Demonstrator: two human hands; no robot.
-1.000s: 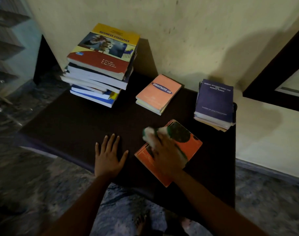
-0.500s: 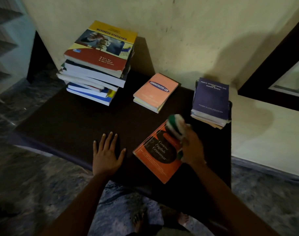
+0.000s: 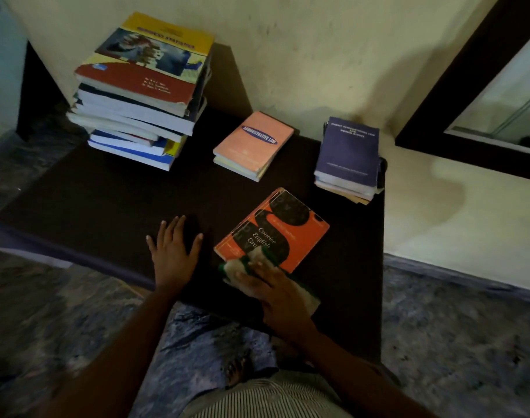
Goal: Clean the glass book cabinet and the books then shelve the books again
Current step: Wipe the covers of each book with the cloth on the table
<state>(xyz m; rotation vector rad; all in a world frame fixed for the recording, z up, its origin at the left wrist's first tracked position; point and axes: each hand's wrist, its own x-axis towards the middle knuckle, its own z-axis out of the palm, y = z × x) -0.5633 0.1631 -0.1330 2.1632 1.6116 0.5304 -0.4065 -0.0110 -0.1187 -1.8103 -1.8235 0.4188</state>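
Observation:
An orange and black book (image 3: 291,227) titled "Concise English Grammar" lies flat near the front of the dark table (image 3: 107,200). My right hand (image 3: 276,294) lies flat on a green and white cloth (image 3: 236,265) and presses it onto the book's near corner and the table edge. My left hand (image 3: 173,254) rests palm down on the table, fingers spread, just left of the book and apart from it.
A tall stack of books (image 3: 146,86) stands at the back left against the wall. A pink book pile (image 3: 254,143) sits at the back middle and a dark blue pile (image 3: 348,152) at the back right. A dark-framed glass panel (image 3: 469,86) leans at the upper right.
My right hand swept the cloth from the book's left part up to its far right corner, then down to its near corner. The left hand stayed put.

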